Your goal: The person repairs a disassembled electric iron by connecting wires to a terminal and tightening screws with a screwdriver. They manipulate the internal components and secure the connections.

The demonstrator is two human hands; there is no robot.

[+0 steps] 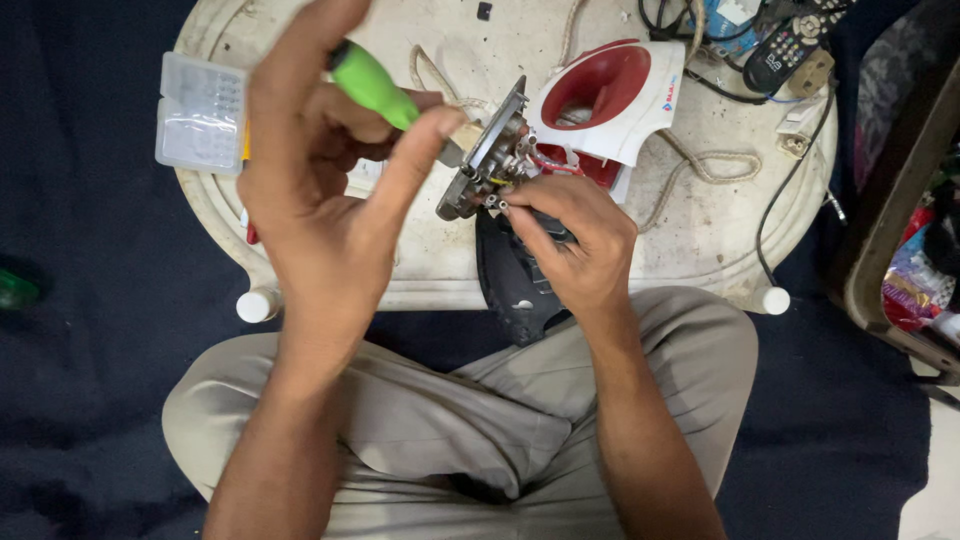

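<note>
My left hand point(320, 190) is raised over a low white table point(700, 250), gripping a green-handled screwdriver point(372, 85) whose tip points right toward a grey metal plate point(485, 155) of an opened clothes iron. My right hand point(570, 240) pinches the wires and small terminals at the plate's lower edge and steadies the iron's dark base point(510, 285). The iron's red and white plastic shell point(615, 100) lies open just right of the plate, with red wires running into it.
A clear plastic parts box point(200, 112) sits at the table's left. A braided cord point(700, 165) loops across the table. A remote control point(795, 40) and cables lie at the top right. My crossed legs in beige trousers point(450, 420) are below, on a dark floor.
</note>
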